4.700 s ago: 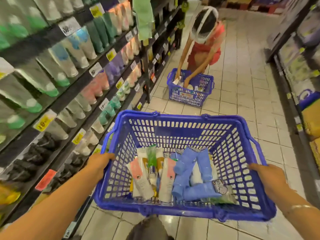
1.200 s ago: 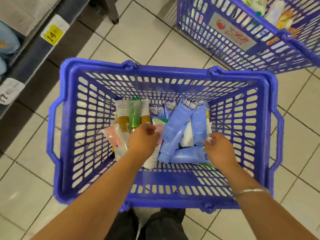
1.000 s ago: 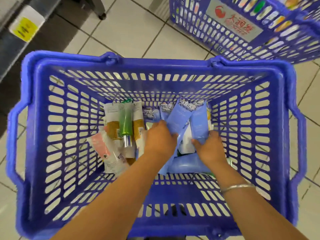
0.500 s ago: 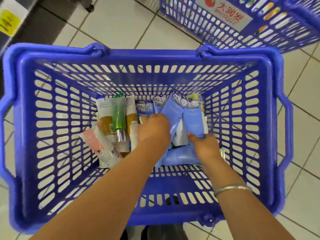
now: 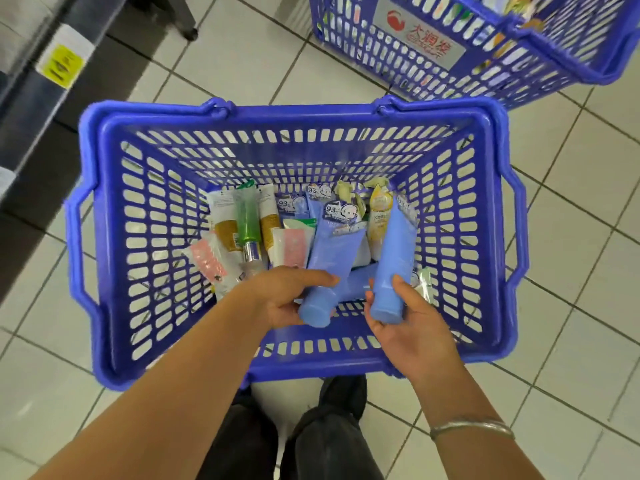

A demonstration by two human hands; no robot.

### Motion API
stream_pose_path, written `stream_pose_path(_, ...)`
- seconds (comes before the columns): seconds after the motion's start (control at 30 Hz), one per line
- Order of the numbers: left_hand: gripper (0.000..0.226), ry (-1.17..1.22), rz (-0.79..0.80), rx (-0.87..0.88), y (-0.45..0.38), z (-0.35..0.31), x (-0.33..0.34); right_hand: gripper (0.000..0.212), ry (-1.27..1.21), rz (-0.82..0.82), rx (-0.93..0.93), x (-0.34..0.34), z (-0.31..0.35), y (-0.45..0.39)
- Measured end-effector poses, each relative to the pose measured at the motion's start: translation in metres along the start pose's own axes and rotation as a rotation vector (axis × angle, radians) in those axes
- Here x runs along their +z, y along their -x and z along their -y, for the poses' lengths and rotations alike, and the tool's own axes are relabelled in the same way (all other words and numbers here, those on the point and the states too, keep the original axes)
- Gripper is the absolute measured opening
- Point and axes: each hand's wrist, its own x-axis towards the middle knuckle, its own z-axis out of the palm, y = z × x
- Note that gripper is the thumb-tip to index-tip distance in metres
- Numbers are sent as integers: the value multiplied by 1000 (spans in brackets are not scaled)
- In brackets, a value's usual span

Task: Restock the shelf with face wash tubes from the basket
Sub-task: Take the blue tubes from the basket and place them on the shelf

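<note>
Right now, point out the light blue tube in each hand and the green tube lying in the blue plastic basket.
Light blue tube in left hand [image 5: 332, 258]: head view, middle of its body.
Light blue tube in right hand [image 5: 393, 268]: head view, middle of its body.
Green tube [image 5: 247, 216]: head view, green body above the silver cap.

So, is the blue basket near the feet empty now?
Not empty. The basket holds tubes on its floor; each hand grips a blue tube.
</note>
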Motion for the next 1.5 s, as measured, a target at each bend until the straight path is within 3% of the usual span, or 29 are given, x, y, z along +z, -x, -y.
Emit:
stream_pose_path(0.1, 5, -13, 75, 96, 23, 13, -3, 17, 82, 132, -64, 1, 2, 24)
stream_pose_path(0.23, 39, -32, -13, 345, 59, 32, -6, 27, 290, 200, -229, 14, 2, 64)
stream_pose_path(0.37, 46, 48, -69, 560, 120, 33, -5, 37, 433, 240, -344, 42, 6, 115)
stream_pose_path(0.57, 49, 150, -119, 792, 251, 15, -16, 47, 477, 404, -503, 116, 16, 212)
stream_pose_path(0.8, 68, 241, -138, 1043, 422, -13, -35, 39, 656, 557, -673, 220, 21, 347)
stream_pose_path(0.97, 55, 339, -136, 1193, 529, -3, -55, 41, 585, 786, -628, 271, 10, 438)
stream_pose_path(1.17, 54, 522, -166, 1395, 647, 21, -69, 42, 585, 1004, -657, 317, 2, 537)
stream_pose_path(1.3, 49, 488, -193, 1528, 722, 33, -76, 41, 669, 1149, -770, 349, -2, 598)
stream_pose_path(1.5, 50, 364, -239, 1654, 817, 42, -99, 36, 687, 1224, -926, 396, -26, 673)
